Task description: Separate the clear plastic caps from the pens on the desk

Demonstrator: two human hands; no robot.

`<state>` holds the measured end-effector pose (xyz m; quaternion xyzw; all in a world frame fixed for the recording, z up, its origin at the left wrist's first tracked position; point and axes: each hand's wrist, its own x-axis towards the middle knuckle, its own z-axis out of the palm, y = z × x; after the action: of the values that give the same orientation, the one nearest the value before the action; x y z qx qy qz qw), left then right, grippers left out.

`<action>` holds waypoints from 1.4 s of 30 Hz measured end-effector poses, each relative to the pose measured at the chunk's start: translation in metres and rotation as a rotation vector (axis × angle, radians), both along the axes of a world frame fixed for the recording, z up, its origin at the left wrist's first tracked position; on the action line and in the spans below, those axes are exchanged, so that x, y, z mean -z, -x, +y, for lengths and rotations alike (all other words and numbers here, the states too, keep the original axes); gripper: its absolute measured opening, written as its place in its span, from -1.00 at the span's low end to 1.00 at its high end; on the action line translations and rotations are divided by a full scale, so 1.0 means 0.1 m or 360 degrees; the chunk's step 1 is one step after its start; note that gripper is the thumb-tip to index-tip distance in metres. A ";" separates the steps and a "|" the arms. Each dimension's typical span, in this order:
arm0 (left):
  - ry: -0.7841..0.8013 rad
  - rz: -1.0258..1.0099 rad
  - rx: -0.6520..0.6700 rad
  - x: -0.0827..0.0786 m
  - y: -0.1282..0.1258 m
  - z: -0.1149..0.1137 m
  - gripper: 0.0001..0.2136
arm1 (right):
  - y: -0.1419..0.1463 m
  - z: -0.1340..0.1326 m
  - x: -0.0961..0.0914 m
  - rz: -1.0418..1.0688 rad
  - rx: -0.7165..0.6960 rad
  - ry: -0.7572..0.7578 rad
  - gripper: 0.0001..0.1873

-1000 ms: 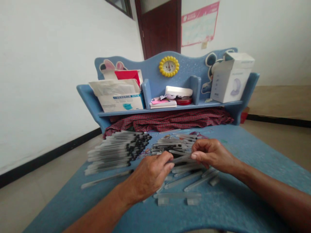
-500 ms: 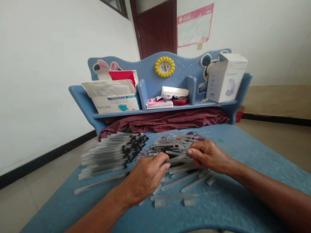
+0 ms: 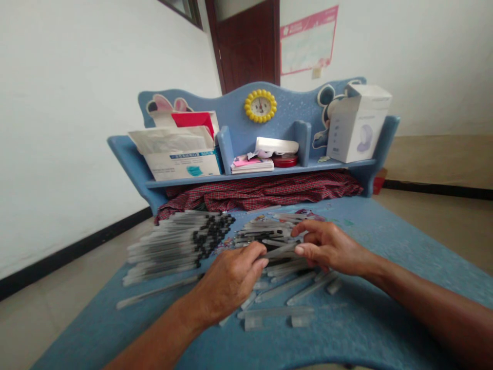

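Note:
My left hand (image 3: 235,275) is closed, thumb against bent fingers, on one end of a translucent pen barrel (image 3: 283,251) that points to the right. At its other end is my right hand (image 3: 329,247), thumb and forefinger apart; whether the thumb touches the barrel I cannot tell. Beneath both hands lies a loose heap of clear pen parts (image 3: 285,294), with dark pieces among them. To the left are many pens with black ends (image 3: 165,252), stacked side by side. A single pen (image 3: 157,292) lies in front of that stack, its right end hidden by my left hand.
Two short clear caps (image 3: 253,322) lie near the front of the blue table (image 3: 370,329). Behind the pens, a red checked cloth (image 3: 262,190) is bunched under a shelf holding a mask box (image 3: 181,162), a white carton (image 3: 360,126) and a stack of paper (image 3: 252,167).
The fingers of my right hand have spread from a pinch at the barrel's end, the forefinger lifting up and left. My left hand stays almost still, keeping its grip.

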<state>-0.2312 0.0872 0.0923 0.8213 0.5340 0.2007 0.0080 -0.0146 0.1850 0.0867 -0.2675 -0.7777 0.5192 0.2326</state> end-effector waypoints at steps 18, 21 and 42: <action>0.0241 -0.0068 -0.0014 -0.15 -0.01 -0.02 -0.84 | -0.01 -0.01 0.00 0.0000 -0.0050 0.0084 -0.75; 0.0446 -0.0185 -0.0006 -0.24 -0.01 -0.03 -0.85 | -0.02 -0.02 0.01 0.0028 -0.0114 0.0160 -0.75; 0.0606 -0.0587 -0.0180 -0.23 0.00 0.03 -0.89 | -0.01 0.16 0.08 -0.0387 0.0094 -0.0718 -0.84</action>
<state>-0.2313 0.0900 0.1155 0.7234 0.5967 0.2429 0.2481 -0.0136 0.2011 0.0787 -0.2918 -0.8880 0.2896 0.2063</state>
